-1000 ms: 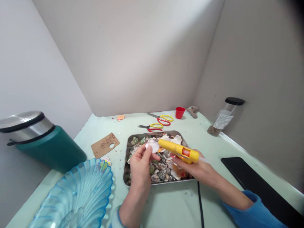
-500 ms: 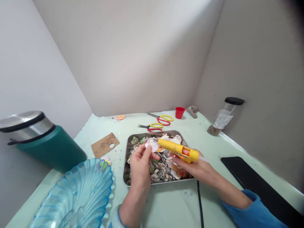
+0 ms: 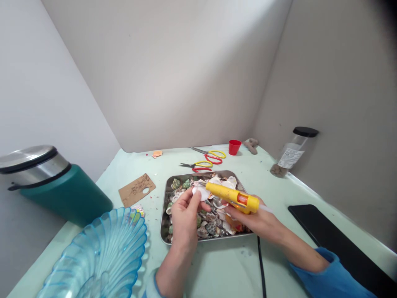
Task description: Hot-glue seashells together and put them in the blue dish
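over the tray, the left hand pinches a white shell, the right hand grips a glue gun; gluing seems in hand, the next move calling for steadiness.

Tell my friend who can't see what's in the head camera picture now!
A left hand holds a white shell and a right hand a yellow glue gun, above a metal tray of shells.
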Demonstrator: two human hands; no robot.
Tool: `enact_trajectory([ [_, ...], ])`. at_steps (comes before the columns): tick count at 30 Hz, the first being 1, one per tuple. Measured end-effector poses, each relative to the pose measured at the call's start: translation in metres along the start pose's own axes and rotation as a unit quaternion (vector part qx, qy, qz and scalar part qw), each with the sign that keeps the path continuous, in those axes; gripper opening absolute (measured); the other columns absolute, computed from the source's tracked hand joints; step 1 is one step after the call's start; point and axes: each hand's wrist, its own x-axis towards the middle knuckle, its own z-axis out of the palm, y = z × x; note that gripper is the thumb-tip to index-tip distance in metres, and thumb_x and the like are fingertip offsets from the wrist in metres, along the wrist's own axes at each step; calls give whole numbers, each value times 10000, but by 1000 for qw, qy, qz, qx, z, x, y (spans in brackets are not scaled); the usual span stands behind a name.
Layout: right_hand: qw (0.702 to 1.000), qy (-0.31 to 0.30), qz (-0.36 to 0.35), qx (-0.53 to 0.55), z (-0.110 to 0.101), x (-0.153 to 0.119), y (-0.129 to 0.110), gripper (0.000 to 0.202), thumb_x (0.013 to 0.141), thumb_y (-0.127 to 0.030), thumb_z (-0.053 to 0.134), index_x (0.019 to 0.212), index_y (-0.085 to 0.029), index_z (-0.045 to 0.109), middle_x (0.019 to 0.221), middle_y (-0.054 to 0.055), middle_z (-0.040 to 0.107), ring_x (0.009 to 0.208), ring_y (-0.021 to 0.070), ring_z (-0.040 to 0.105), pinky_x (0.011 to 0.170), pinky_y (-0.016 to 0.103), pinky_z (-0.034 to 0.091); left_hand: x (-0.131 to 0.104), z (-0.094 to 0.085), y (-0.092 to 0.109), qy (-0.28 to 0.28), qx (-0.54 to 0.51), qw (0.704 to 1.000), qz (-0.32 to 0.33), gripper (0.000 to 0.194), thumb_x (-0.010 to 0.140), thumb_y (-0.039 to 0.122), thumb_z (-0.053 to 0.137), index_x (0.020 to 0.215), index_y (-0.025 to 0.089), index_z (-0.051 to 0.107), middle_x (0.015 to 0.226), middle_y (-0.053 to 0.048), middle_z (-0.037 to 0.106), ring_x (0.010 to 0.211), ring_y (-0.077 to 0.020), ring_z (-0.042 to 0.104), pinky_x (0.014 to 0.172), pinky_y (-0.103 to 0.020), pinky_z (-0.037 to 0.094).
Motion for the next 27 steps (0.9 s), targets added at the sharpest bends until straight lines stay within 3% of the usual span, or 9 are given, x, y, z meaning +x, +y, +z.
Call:
enact_trajectory([
  [4,999,-1,-33,3,0,0,3,213,830,-382,629,911,-186,655,695,-2,650,614,165,600,566,252,501,-1,0,-1,4,5,1000,-5,278,720,352,718,883,129,687,495,10,626,479,-98,533,568,-198,419],
  [8,999,-24,-31,22,0,0,7,209,844,-378,626,888,-174,622,608,-32,583,516,126,526,490,230,451,-1,0,-2,-1,23,1000,-2,256,736,359,709,858,135,694,489,10,622,487,-98,531,578,-199,416],
  [20,999,-28,-31,5,1,1,7,237,846,-416,622,885,-182,635,577,-29,603,486,131,533,469,233,462,-1,-1,-3,8,30,999,12,272,749,374,706,889,141,692,542,20,632,491,-89,526,589,-206,423],
  [27,999,13,-25,-19,0,-1,2,239,822,-419,621,884,-193,668,645,-2,651,570,174,604,512,252,500,-1,0,-1,14,16,1000,19,289,747,378,699,919,150,652,619,28,635,438,-73,508,502,-197,396],
])
